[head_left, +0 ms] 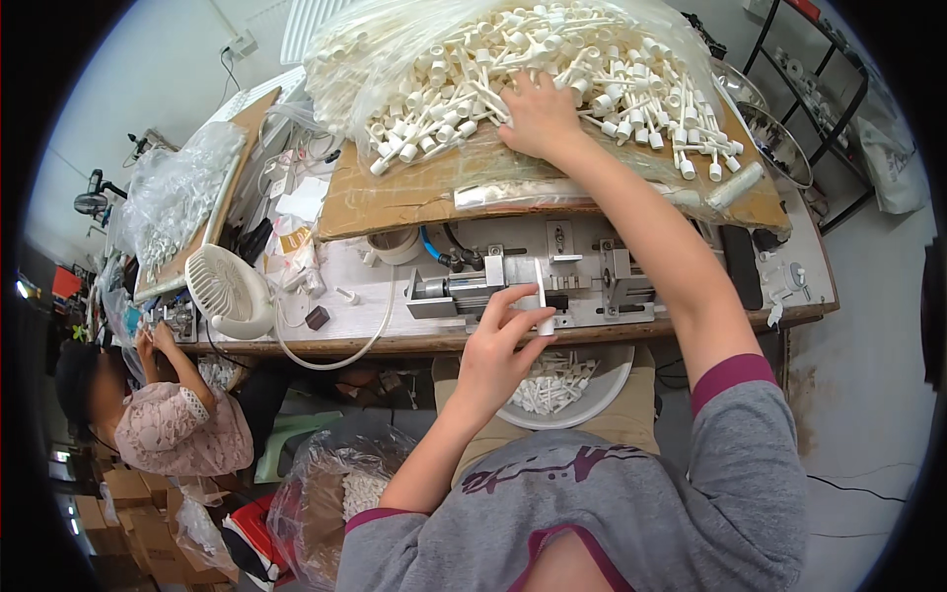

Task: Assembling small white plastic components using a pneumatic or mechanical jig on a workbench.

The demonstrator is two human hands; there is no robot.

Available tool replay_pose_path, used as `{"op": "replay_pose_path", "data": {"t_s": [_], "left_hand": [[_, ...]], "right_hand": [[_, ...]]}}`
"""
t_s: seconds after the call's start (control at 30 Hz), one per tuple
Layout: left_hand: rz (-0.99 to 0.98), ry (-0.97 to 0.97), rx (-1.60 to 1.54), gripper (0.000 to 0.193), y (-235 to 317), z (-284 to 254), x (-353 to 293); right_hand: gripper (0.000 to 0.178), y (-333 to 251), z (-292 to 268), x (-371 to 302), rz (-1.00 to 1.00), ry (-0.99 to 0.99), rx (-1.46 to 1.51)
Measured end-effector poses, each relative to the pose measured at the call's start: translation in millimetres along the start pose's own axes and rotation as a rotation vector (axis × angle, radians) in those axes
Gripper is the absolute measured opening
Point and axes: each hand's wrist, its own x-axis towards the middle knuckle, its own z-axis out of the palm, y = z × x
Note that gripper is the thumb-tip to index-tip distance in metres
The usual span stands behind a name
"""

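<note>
My left hand is closed, pinching a slim white plastic stick at the front of a metal clamping fixture. The stick points up and away, over the fixture's middle. My right hand reaches across the bench into a large heap of white plastic parts, each a short cup on a thin stem. Its fingers are apart and touch parts at the heap's near side; no part shows clearly held. The heap lies in clear plastic sheeting on a cardboard sheet.
A bowl of white pieces rests at my lap. A white fan and a curved white hose are left of the fixture. A lined box stands below left. Another person works at the far left; a black rack stands right.
</note>
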Motion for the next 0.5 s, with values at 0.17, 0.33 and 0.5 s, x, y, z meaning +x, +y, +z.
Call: {"op": "replay_pose_path", "data": {"t_s": [0.17,0.33,0.5], "left_hand": [[0.086,0.005,0.24,0.027,-17.8,21.6,-5.4],[0.121,-0.036,0.379,0.026,-30.9,41.3,-7.8],[0.165,-0.15,0.588,0.026,-34.1,48.9,-4.9]], "right_hand": [[0.043,20.5,-3.0,-28.7,-0.128,0.047,0.089],[0.03,42.5,-13.2,-53.6,-0.193,-0.01,0.284],[0.03,58.8,-16.1,-75.7,-0.247,0.154,0.407]]}}
